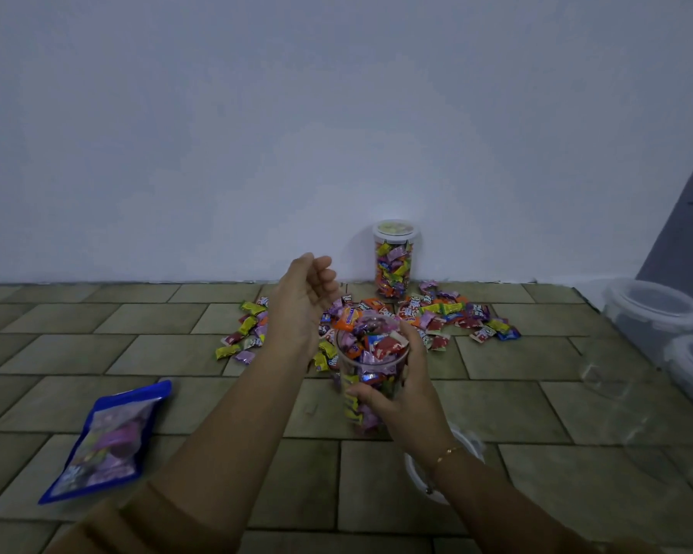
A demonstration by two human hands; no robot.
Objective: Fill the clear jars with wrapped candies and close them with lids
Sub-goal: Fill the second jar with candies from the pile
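Right hand: we grip the open jar at lower centre, fingers curled round its far side.
Left hand: loosely curled, holding nothing, just left of the jar.

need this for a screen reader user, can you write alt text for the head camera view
A right hand grips an open clear jar nearly full of wrapped candies, while the left hand hovers beside it with loosely curled fingers. Behind them loose candies lie scattered on the tiled floor, and a lidded, filled jar stands against the wall.
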